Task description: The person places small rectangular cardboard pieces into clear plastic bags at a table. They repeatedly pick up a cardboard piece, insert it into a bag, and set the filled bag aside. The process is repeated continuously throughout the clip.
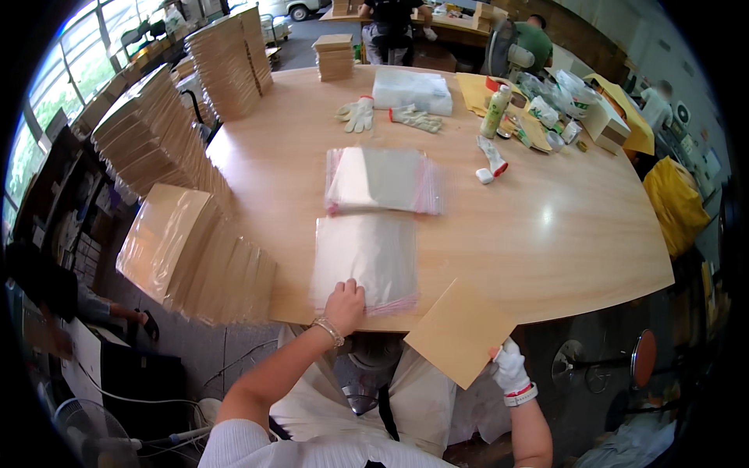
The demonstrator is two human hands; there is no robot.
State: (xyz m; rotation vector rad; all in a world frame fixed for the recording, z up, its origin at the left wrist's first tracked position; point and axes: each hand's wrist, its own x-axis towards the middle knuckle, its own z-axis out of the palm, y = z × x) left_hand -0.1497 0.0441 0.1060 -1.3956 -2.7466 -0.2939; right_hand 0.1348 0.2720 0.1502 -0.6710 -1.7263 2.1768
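Note:
In front of me, a stack of clear plastic bags (365, 253) with pink edges lies flat near the table's front edge. My bare left hand (343, 306) is on its lower left part, fingers bent and closed at the top bag. A square brown cardboard sheet (460, 334) is tilted over the table's front edge. Its lower right side is gripped by my right hand (511, 370), which wears a white glove with orange at the fingertip. Just beyond the first stack is a second pile of clear bags (381, 179), also pink-edged.
Tall stacks of wrapped cardboard (199, 249) stand left of the table (569, 234). Farther back lie gloves (357, 115), a bundle of plastic film (412, 91) and a bottle (495, 111) amid clutter. A round stool (643, 358) is at the right; other people are around the room.

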